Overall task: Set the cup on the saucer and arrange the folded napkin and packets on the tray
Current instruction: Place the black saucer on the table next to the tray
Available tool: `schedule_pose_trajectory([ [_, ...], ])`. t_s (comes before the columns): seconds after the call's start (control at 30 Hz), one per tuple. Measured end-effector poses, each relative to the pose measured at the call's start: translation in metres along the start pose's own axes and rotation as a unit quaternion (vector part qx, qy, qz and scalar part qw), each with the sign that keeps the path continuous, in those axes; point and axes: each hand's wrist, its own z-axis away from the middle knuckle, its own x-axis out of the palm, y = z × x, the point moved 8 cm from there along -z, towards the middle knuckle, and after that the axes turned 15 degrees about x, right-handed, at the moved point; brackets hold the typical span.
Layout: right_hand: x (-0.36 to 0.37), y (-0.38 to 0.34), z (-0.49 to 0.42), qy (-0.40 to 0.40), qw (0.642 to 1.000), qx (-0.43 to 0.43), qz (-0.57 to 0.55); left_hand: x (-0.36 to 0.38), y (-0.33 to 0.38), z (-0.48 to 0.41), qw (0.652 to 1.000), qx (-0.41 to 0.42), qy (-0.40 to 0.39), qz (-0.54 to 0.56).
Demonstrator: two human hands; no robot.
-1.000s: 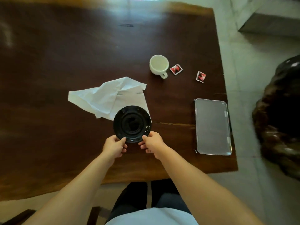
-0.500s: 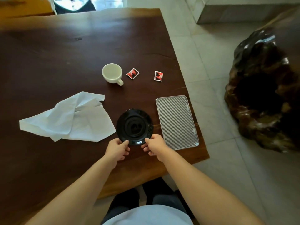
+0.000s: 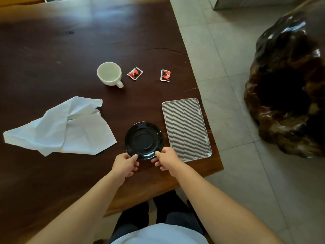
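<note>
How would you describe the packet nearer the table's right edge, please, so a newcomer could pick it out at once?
Start at the ribbed metal tray by the dark wooden table's right edge and look to the far side of it. The red-and-black packet lies there alone; its twin sits further left, right beside the white cup.

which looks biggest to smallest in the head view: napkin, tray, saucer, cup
1. napkin
2. tray
3. saucer
4. cup
The cup sits farther from the camera, so its true size next to the saucer is unsure.
</note>
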Motion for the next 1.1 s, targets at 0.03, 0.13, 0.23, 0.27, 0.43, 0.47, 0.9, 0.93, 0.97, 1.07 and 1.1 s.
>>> schedule_pose_trajectory([
  [0.03,-0.002,0.000,-0.003,-0.002,1.000,0.004,-0.001,0.002,0.000,-0.002,1.000,-0.003,0.001,-0.001],
  [0.13,-0.005,-0.001,-0.015,-0.008,1.000,0.020,-0.002,0.009,0.001,-0.009,1.000,-0.013,0.004,-0.007],
  [0.23,-0.007,-0.002,-0.028,-0.010,0.999,0.031,0.000,0.013,-0.001,-0.015,1.000,-0.023,0.010,-0.012],
  [0.27,-0.007,-0.002,-0.032,-0.012,0.999,0.032,0.002,0.014,-0.002,-0.017,0.999,-0.027,0.012,-0.015],
  [0.43,-0.005,-0.001,-0.050,-0.018,0.999,0.049,-0.001,0.019,-0.003,-0.026,0.999,-0.046,0.014,-0.020],
  [0.47,-0.005,0.000,-0.052,-0.018,0.998,0.053,-0.002,0.020,-0.003,-0.027,0.998,-0.047,0.016,-0.023],
  [0.9,-0.009,0.001,-0.073,-0.031,0.996,0.081,-0.008,0.033,-0.009,-0.040,0.998,-0.049,0.027,-0.041],
  [0.93,-0.009,0.001,-0.073,-0.032,0.996,0.080,-0.009,0.033,-0.008,-0.041,0.997,-0.049,0.029,-0.043],
  [0.97,-0.010,0.001,-0.074,-0.031,0.996,0.079,-0.010,0.033,-0.008,-0.041,0.997,-0.049,0.030,-0.046],
  [1.07,-0.009,0.001,-0.075,-0.026,0.997,0.078,-0.014,0.035,-0.008,-0.041,0.997,-0.050,0.036,-0.053],
  [1.1,-0.009,0.001,-0.076,-0.025,0.997,0.078,-0.017,0.035,-0.008,-0.041,0.997,-0.050,0.036,-0.055],
])
